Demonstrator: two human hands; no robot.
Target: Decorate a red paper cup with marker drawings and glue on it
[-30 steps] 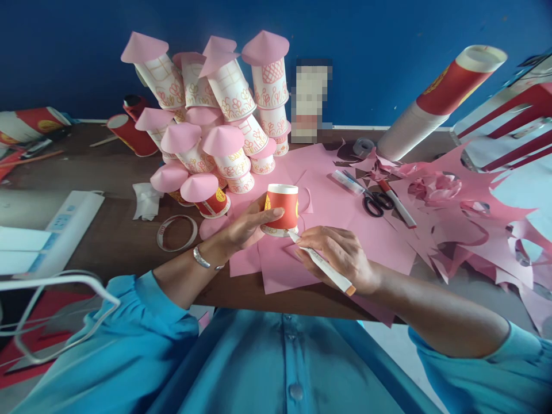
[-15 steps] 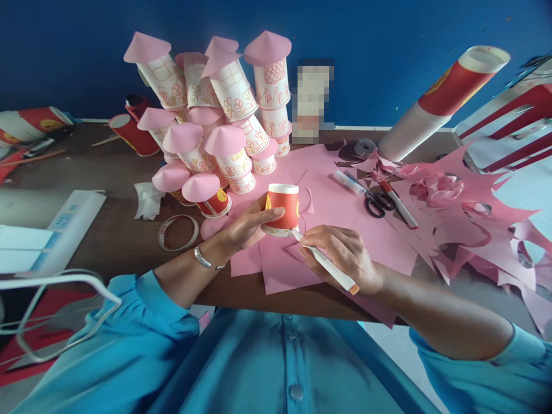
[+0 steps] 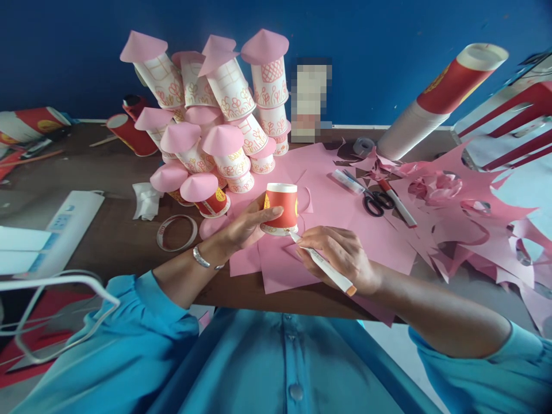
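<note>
One red paper cup (image 3: 291, 201) is held by the left hand (image 3: 248, 224) over the pink paper (image 3: 284, 279), near the table's front edge. The thumb is laid across the cup's front; the other fingers are hidden behind it, so their spread cannot be told. One white marker (image 3: 330, 269) is gripped between the bent thumb and fingers of the right hand (image 3: 342, 253), its tip set at the cup's lower rim. Behind, decorated cups are stacked under pink cones (image 3: 265, 49), too overlapped to be counted surely. One pair of scissors (image 3: 379, 204) and two pens (image 3: 397, 204) are seen on the paper to the right. Two rolls of tape (image 3: 161, 237) are counted, one white, one grey.
</note>
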